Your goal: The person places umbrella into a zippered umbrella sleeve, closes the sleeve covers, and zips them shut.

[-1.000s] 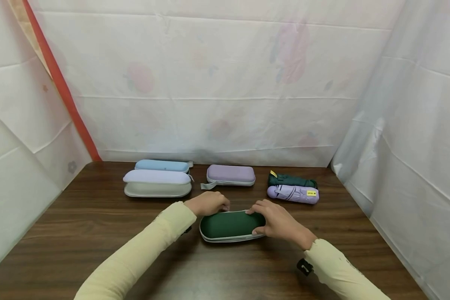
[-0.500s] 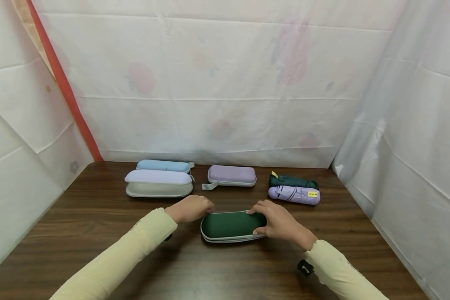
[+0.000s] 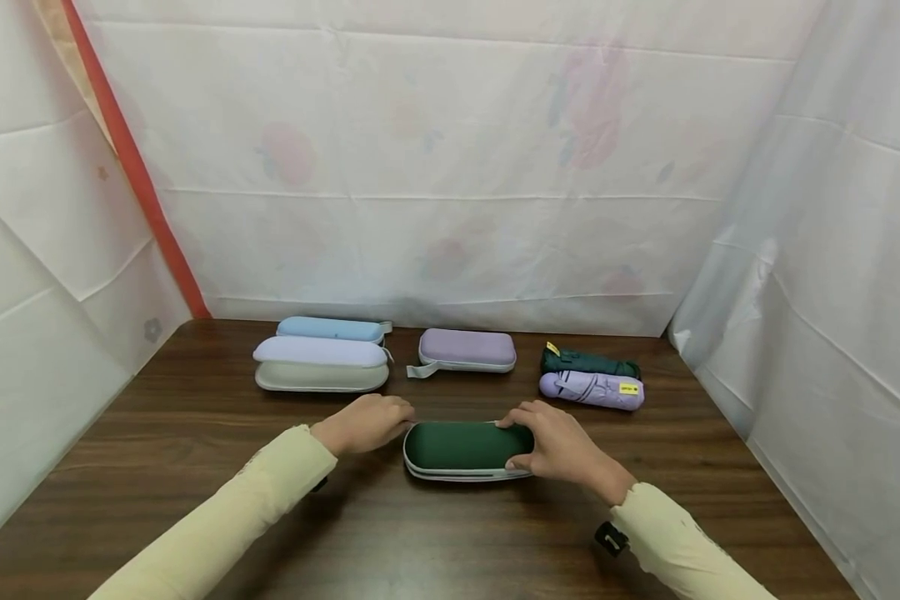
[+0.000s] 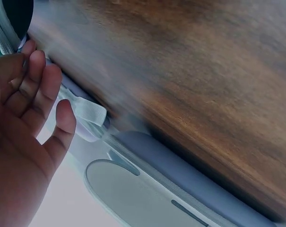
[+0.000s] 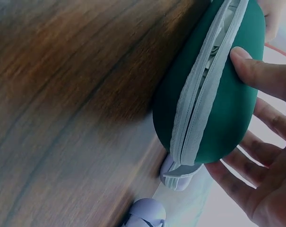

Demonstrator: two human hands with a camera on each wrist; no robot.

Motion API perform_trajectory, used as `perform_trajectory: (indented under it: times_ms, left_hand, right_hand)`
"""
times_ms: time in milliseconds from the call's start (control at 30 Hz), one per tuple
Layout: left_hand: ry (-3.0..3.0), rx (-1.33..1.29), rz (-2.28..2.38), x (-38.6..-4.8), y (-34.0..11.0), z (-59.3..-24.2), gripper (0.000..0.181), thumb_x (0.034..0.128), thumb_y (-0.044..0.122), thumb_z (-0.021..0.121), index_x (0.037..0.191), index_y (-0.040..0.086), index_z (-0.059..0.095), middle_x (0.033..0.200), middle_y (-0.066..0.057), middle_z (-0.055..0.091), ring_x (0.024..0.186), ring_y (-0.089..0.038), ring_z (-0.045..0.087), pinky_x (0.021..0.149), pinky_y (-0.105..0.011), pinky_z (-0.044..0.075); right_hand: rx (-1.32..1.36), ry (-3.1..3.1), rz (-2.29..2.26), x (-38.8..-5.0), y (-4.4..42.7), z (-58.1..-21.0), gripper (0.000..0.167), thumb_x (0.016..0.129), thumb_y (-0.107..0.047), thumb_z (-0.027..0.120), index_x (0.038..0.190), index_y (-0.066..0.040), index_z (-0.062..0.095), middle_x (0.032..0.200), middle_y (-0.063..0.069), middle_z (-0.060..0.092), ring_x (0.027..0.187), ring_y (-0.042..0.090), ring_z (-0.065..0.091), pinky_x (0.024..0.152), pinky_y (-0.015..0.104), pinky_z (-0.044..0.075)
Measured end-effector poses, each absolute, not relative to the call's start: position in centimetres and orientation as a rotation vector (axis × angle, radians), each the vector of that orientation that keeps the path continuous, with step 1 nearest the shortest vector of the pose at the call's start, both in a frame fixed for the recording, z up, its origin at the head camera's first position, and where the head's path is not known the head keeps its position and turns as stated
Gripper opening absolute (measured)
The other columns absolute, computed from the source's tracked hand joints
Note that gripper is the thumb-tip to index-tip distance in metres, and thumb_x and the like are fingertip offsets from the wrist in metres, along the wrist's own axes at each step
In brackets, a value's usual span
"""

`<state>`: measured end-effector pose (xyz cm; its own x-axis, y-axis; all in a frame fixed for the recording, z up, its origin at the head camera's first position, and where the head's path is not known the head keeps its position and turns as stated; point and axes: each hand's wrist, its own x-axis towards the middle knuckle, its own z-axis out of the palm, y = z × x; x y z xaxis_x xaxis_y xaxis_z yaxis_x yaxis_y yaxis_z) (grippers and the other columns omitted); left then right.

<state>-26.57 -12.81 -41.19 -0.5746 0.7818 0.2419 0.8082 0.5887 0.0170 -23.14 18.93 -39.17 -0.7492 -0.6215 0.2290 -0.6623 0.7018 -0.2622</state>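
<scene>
A green zippered hard case (image 3: 465, 446) lies on the table in front of me. My right hand (image 3: 562, 446) grips its right end, thumb on the near side and fingers over the far side. In the right wrist view, the case's grey zipper (image 5: 206, 90) stands apart along the near side, with a pale inside showing through the gap. At the case's far left corner, my left hand (image 3: 363, 423) pinches the zipper pull between thumb and forefinger. The left wrist view shows these fingertips (image 4: 29, 46) against the zipper edge; the pull itself is mostly hidden.
At the back left lie a blue case (image 3: 330, 327) and an open pale lavender and grey case (image 3: 321, 377). A purple case (image 3: 467, 350) with a grey strap sits behind the green one. Back right are a dark green folded umbrella (image 3: 588, 363) and a lilac one (image 3: 588, 390).
My left hand has slid leftward along the green case's far edge to its left corner. My right hand has kept its grip on the right end, and the case has stayed in place.
</scene>
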Motion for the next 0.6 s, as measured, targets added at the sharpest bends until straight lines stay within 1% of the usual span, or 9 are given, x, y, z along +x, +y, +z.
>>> perform_trajectory:
  times_ms: [167, 333, 600]
  left_hand:
    - [-2.556, -1.301, -0.174, -26.3, -13.0, -41.0, 0.013, 0.0894, 0.011, 0.065, 0.077, 0.014, 0.062, 0.072, 0.004, 0.056, 0.065, -0.013, 0.057, 0.057, -0.031, 0.047]
    - [-2.556, -1.278, -0.169, -25.9, -13.3, -41.0, 0.015, 0.0893, 0.013, 0.066, 0.075, 0.015, 0.061, 0.072, 0.005, 0.057, 0.065, -0.011, 0.056, 0.055, -0.029, 0.045]
    - [-2.582, -1.254, -0.172, -25.0, -13.9, -41.0, 0.012, 0.0896, 0.013, 0.065, 0.078, 0.013, 0.063, 0.073, 0.004, 0.058, 0.065, -0.010, 0.054, 0.057, -0.029, 0.046]
  right_hand:
    - [1.029, -2.782, 0.498, -22.8, 18.7, -39.2, 0.046, 0.070, -0.028, 0.086, 0.111, -0.016, 0.068, 0.102, -0.002, 0.060, 0.089, 0.013, 0.055, 0.072, 0.034, 0.050]
    - [0.988, -2.793, 0.496, -22.4, 18.5, -39.0, 0.045, 0.069, -0.029, 0.086, 0.108, -0.016, 0.069, 0.102, -0.001, 0.061, 0.089, 0.015, 0.056, 0.071, 0.036, 0.050]
    - [0.921, -2.790, 0.473, -22.1, 18.2, -38.9, 0.044, 0.069, -0.031, 0.086, 0.107, -0.014, 0.069, 0.099, 0.000, 0.064, 0.085, 0.017, 0.060, 0.068, 0.037, 0.050]
